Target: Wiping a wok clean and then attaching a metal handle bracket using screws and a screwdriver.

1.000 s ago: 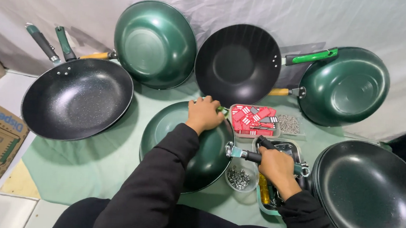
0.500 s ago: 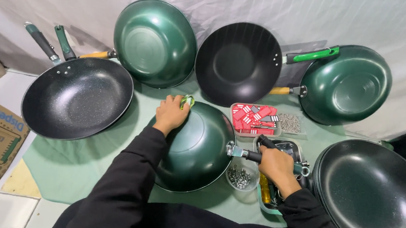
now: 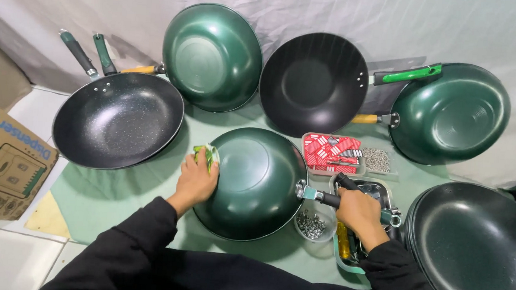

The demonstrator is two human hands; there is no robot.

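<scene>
Left hand: the left hand (image 3: 196,182) sits at the left rim of the upturned green wok, just left of centre frame, fingers pressing a small green-and-yellow cloth (image 3: 207,156) against the rim
Right hand: the right hand (image 3: 359,209), right of centre low in the frame, is clenched around the dark handle stub (image 3: 326,197) that sticks out of the wok's right side
Wok in hand: the upturned green wok (image 3: 255,181) lies bottom up on the pale green table cover (image 3: 109,192) at centre frame, between the two hands
Under the right hand: a metal tray (image 3: 382,193) with a yellow-handled tool (image 3: 343,240) in it, partly hidden by the wrist
Small parts: a clear cup of metal fasteners (image 3: 313,224) just below the handle stub; a tray of red packets (image 3: 332,153) and a heap of small metal pieces (image 3: 378,160) above it
Upper row: a black speckled pan (image 3: 117,120) at left, a green wok tilted on edge (image 3: 212,57), a black wok (image 3: 314,82), another green wok (image 3: 457,113) at right
Lower right: a large dark pan (image 3: 480,251), cut off by the frame edge
Far left: a cardboard box (image 3: 0,157) on the floor
Sleeves: black, both arms
</scene>
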